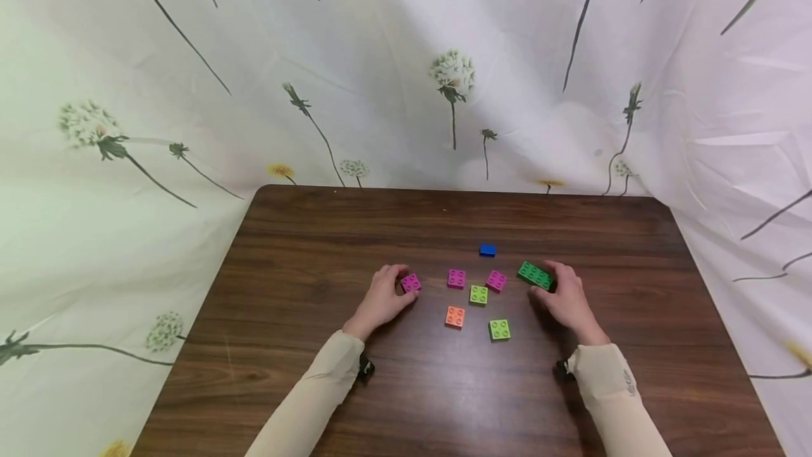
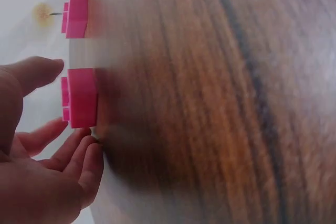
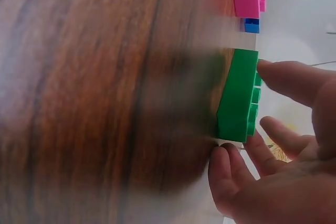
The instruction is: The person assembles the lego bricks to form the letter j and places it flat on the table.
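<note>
A magenta two-by-two toy brick (image 1: 411,283) lies between the thumb and fingers of my left hand (image 1: 378,302). In the left wrist view, the thumb (image 2: 44,72) stands a little off this brick (image 2: 83,98), while the fingertips are right by its near end. On the other side, my right hand (image 1: 567,300) is spread around the right end of a long green brick (image 1: 535,274). Seen from the right wrist, the green brick (image 3: 239,95) sits on the table with the thumb tip close to its studs and curved fingers below its end.
Between the hands lie two more magenta bricks (image 1: 456,278), two lime bricks (image 1: 478,295) and an orange brick (image 1: 454,317). A blue brick (image 1: 487,250) is farther back. The brown wooden table (image 1: 304,231) meets a flower-print cloth (image 1: 393,90) along its back edge.
</note>
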Demonstrator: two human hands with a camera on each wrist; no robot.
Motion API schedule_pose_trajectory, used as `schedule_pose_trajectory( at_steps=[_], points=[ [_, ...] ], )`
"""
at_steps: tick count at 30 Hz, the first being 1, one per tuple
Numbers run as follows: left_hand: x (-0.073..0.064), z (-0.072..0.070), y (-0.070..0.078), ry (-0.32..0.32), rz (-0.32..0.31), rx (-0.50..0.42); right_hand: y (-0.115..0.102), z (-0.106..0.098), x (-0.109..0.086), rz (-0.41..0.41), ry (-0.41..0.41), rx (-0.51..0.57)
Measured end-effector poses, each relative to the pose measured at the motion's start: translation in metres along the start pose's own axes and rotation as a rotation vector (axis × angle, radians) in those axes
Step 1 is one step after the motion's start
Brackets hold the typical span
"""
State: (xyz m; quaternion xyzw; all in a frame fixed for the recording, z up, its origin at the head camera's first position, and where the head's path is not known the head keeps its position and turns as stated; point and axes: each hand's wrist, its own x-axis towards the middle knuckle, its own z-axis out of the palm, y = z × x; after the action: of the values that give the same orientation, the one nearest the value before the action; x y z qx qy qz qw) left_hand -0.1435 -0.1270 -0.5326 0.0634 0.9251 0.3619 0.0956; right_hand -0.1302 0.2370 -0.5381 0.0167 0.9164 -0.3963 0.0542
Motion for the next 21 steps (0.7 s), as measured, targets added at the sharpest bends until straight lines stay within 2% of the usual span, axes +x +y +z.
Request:
schedule_pose_trajectory(
  at_steps=[8,15,21],
  points=[
    [0.0021,0.005,-0.001,0.025,-0.019,-0.013,-0.0008,0.0049,0.0071,-0.016,0.024,-0.048],
    [0.004,0.0079,-0.0014,0.051,0.004,0.0,-0.0009,0.0061,0.0079,-0.007,0.041,-0.076],
    [0.0027,0.0086,0.0005,0.051,-0.016,0.006,0.0007,0.0055,0.0066,-0.012,0.045,-0.085]
  ],
)
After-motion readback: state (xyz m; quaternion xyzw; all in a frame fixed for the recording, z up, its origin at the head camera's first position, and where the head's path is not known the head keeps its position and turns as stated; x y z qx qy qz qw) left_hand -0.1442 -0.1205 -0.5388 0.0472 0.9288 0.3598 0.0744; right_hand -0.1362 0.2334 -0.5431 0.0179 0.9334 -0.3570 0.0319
